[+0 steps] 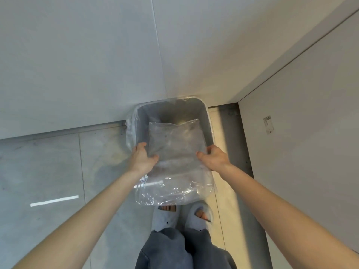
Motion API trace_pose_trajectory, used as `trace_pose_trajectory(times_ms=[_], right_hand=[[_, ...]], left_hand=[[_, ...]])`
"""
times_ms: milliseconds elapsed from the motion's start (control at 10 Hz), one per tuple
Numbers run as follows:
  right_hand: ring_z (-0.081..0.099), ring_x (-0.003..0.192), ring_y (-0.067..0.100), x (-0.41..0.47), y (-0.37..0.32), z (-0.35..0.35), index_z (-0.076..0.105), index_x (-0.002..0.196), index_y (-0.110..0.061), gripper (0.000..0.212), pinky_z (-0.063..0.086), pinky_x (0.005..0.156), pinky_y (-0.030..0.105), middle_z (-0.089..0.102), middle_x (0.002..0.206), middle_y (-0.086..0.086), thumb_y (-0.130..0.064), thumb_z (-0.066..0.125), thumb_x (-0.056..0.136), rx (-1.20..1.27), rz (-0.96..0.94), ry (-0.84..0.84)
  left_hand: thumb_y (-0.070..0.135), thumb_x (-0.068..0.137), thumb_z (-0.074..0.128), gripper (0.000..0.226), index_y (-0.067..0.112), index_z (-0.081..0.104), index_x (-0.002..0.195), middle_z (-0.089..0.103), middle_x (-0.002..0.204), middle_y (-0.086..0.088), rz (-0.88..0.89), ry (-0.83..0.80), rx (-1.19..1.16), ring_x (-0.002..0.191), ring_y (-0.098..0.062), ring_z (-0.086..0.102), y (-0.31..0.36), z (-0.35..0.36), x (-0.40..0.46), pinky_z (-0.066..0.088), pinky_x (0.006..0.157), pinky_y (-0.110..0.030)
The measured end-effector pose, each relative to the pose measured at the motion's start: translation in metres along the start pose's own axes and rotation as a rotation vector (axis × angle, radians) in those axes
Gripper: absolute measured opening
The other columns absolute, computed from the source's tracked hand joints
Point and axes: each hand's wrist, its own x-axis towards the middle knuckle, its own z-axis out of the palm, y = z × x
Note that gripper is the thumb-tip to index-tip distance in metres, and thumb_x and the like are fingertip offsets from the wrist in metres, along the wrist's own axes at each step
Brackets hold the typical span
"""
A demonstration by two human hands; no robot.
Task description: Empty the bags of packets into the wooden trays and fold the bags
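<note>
A clear plastic bag (175, 140), flat and looking empty, is held over a grey bin (206, 121) on the floor. My left hand (142, 156) grips the bag's left edge and my right hand (215, 157) grips its right edge. The bin is lined with a clear plastic liner (171, 191) that spills over its near rim. Dark contents lie at the bottom of the bin; I cannot tell what they are. No wooden trays or packets are in view.
The bin stands in a corner against a grey wall (77, 65), with a white cabinet side (301, 123) to the right. My feet in light blue slippers (165, 216) stand just in front of the bin on a grey tiled floor (48, 167).
</note>
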Motion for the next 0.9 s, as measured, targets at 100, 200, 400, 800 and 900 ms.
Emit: trace_pose_trajectory(times_ms=[100, 200, 400, 800, 900], right_hand=[[0.056, 0.111, 0.032, 0.019, 0.005, 0.008, 0.050, 0.119, -0.003, 0.050, 0.047, 0.091, 0.033, 0.057, 0.124, 0.017, -0.040, 0.054, 0.085, -0.030, 0.030, -0.048], [0.052, 0.116, 0.031, 0.026, 0.006, 0.010, 0.048, 0.121, -0.002, 0.054, 0.041, 0.090, 0.028, 0.054, 0.128, 0.016, -0.043, 0.051, 0.087, -0.074, 0.024, -0.078], [0.043, 0.126, 0.032, 0.024, -0.004, 0.008, 0.036, 0.134, -0.001, 0.056, 0.036, 0.097, 0.031, 0.044, 0.139, 0.016, -0.039, 0.042, 0.092, -0.090, 0.010, -0.122], [0.043, 0.125, 0.032, -0.077, -0.011, -0.043, 0.033, 0.136, -0.011, 0.052, 0.037, 0.098, 0.040, 0.047, 0.136, 0.013, -0.037, 0.041, 0.091, -0.347, -0.131, -0.048], [0.032, 0.133, 0.031, -0.114, -0.016, -0.068, 0.025, 0.141, -0.017, 0.062, 0.027, 0.106, 0.045, 0.040, 0.143, 0.011, -0.045, 0.043, 0.089, -0.493, -0.190, 0.031]], left_hand=[[0.017, 0.084, 0.057, 0.061, 0.003, 0.029, 0.137, 0.032, 0.140, -0.020, 0.035, -0.040, 0.080, 0.122, -0.033, 0.044, -0.003, 0.014, 0.015, 0.032, 0.097, -0.026], [0.022, 0.086, 0.055, 0.062, 0.004, 0.027, 0.138, 0.028, 0.143, -0.018, 0.040, -0.071, 0.119, 0.127, -0.032, 0.039, -0.005, 0.021, 0.022, 0.028, 0.103, -0.029], [0.032, 0.093, 0.040, 0.053, 0.010, 0.028, 0.140, 0.015, 0.153, -0.015, 0.134, -0.104, 0.338, 0.139, -0.033, 0.018, -0.002, 0.028, 0.021, 0.019, 0.113, -0.040], [0.039, 0.093, 0.034, 0.053, 0.013, 0.030, 0.139, 0.031, 0.149, -0.007, 0.327, -0.165, 0.563, 0.137, -0.025, 0.027, 0.050, -0.016, -0.068, 0.023, 0.112, -0.042], [0.042, 0.091, 0.035, 0.058, 0.015, 0.025, 0.141, 0.026, 0.151, -0.007, 0.368, -0.153, 0.619, 0.139, -0.026, 0.022, 0.073, -0.033, -0.096, 0.018, 0.114, -0.044]])
